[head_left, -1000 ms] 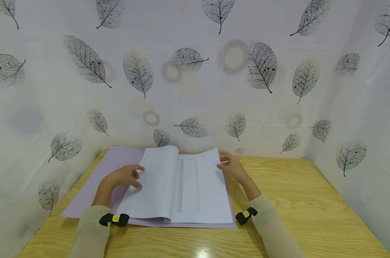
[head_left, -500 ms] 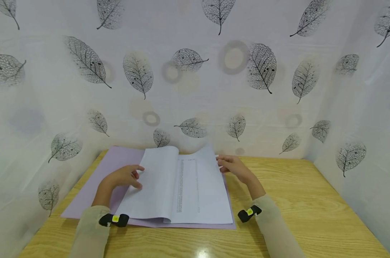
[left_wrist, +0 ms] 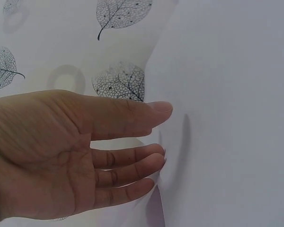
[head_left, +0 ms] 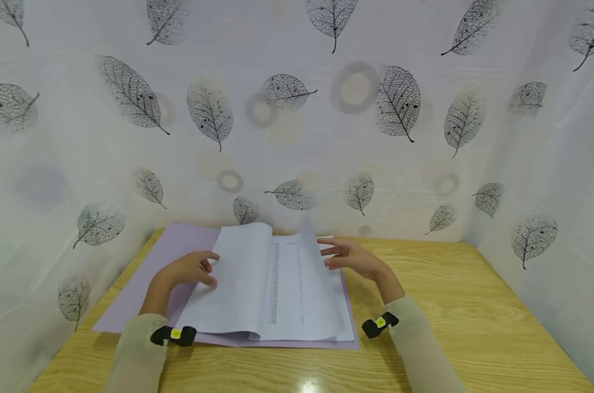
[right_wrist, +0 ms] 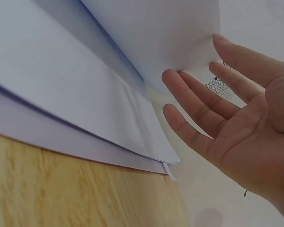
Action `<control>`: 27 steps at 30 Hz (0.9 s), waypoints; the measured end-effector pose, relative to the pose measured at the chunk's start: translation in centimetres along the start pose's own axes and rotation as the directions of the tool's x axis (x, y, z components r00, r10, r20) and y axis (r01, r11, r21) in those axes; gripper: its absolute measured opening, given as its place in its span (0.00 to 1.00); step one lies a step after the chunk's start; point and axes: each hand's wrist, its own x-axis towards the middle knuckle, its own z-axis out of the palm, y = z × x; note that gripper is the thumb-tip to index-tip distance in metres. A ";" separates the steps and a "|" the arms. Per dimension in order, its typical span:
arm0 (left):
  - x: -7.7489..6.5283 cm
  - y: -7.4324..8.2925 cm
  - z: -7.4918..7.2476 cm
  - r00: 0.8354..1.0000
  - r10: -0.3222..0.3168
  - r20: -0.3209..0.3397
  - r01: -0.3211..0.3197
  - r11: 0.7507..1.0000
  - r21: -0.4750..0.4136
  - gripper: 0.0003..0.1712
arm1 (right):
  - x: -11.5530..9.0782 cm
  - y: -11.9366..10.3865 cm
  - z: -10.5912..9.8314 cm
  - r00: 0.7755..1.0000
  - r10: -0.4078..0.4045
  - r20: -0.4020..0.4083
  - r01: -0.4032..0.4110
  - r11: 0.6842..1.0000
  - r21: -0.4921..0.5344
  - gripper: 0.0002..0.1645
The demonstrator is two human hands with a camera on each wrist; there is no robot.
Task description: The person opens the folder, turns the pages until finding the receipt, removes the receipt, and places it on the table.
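An open book (head_left: 247, 278) with a lilac cover (head_left: 186, 240) lies on the table, its left-hand pages folded over into a soft curve at the spine. My left hand (head_left: 191, 267) rests at the outer edge of those pages; in the left wrist view its thumb (left_wrist: 132, 113) reaches over the white paper. On the other side, a right-hand page (head_left: 306, 273) printed with columns of small text has its far outer corner lifted. Spread fingers of my right hand (head_left: 358, 259) touch the back of that page, which stands up off the sheets below in the right wrist view.
The wooden table (head_left: 454, 305) extends to the right and front of the book. A pale sheet printed with leaves (head_left: 400, 103) hangs behind and along both sides. Each sleeve carries a black wrist strap (head_left: 181, 334).
My right hand has moved left, and the page's far corner has lifted and bent inward toward the spine, uncovering the sheet under it. The left hand stays where it was.
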 end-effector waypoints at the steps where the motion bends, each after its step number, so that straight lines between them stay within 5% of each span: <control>1: 0.0 0.0 0.0 1.000 0.002 -0.002 -0.002 1.000 0.003 0.41 | 0.1 0.0 0.1 1.000 -0.001 0.006 0.001 1.000 0.004 0.40; 12: 0.1 0.5 -0.2 0.998 -0.002 -0.063 0.001 1.000 -0.011 0.39 | 1.1 -0.1 2.1 0.998 -0.012 0.068 0.010 0.999 0.039 0.49; 17: 0.2 1.0 -0.1 0.992 0.050 -0.118 -0.049 0.999 0.005 0.35 | 1.3 -0.5 2.6 0.996 -0.020 0.086 0.015 0.998 0.057 0.51; 27: 0.8 4.7 0.8 0.946 0.200 -0.257 -0.205 0.979 0.008 0.29 | 1.2 -2.3 4.1 0.998 -0.015 0.062 0.014 1.000 0.009 0.50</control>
